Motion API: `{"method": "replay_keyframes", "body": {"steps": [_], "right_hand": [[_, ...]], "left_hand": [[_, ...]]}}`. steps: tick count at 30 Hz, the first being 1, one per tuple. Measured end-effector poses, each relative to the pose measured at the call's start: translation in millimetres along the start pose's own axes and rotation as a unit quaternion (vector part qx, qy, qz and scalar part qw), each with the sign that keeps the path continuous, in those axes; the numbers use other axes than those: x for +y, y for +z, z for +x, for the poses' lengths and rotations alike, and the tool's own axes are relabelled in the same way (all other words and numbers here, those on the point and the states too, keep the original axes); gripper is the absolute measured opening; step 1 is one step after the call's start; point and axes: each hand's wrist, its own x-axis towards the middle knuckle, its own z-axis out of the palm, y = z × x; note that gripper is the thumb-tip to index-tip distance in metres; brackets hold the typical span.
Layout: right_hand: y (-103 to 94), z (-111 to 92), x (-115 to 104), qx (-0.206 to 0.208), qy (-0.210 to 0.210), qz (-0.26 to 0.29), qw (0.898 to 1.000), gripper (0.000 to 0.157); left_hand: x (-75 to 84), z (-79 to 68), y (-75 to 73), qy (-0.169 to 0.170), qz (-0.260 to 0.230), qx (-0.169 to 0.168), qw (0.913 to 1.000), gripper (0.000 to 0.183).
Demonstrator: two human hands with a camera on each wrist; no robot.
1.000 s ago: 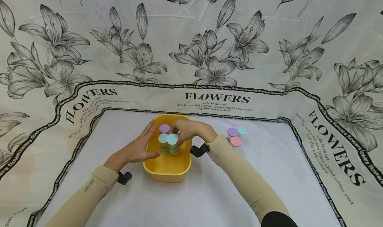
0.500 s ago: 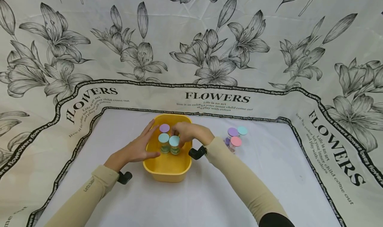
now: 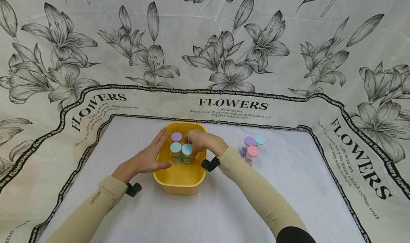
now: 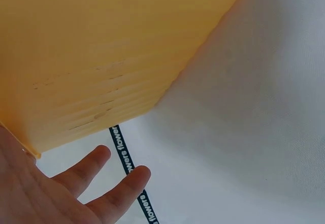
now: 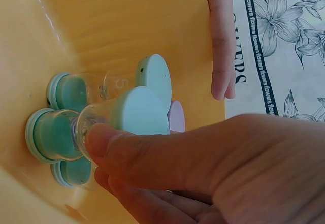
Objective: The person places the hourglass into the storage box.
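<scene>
Inside the yellow tub (image 3: pixel 179 179), two mint-capped sand timers stand upright side by side: the left sand timer (image 3: pixel 175 148) and the right sand timer (image 3: pixel 187 150). My right hand (image 3: pixel 198 141) reaches over the tub's right rim. In the right wrist view its thumb and fingers pinch the clear glass of a mint-capped sand timer (image 5: pixel 139 112). A purple-capped timer (image 3: pixel 176 137) is behind the pair. My left hand (image 3: pixel 145 159) rests on the tub's left rim, fingers spread and straight. In the left wrist view two left fingers (image 4: pixel 119 193) extend outside the tub.
To the right of the tub, on the white cloth (image 3: pixel 272 186), stand several more timers: a purple-capped one (image 3: pixel 249 141), a mint-capped one (image 3: pixel 259 140) and a pink-capped one (image 3: pixel 252 152). A flower-printed sheet (image 3: pixel 230 75) rises behind them.
The right-hand mint-capped timer has shifted slightly right and settled more upright beside the left one, with my right hand following. My left hand stays on the rim.
</scene>
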Motion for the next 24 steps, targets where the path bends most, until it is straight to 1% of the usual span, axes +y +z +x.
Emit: {"method": "replay_keyframes", "body": {"steps": [11, 20, 24], "right_hand": [[1.9, 1.8, -1.9, 0.016, 0.011, -0.010, 1.000, 0.036], [1.0, -0.4, -2.0, -0.005, 0.010, -0.005, 1.000, 0.035], [1.5, 0.5, -1.9, -0.010, 0.002, -0.016, 1.000, 0.032]], "left_hand": [[1.7, 0.1, -0.2, 0.001, -0.007, -0.001, 1.0000, 0.112], [3.4, -0.4, -1.6, 0.003, -0.006, 0.000, 1.0000, 0.111], [3.3, -0.3, -1.5, 0.001, -0.007, 0.001, 1.0000, 0.111]]}}
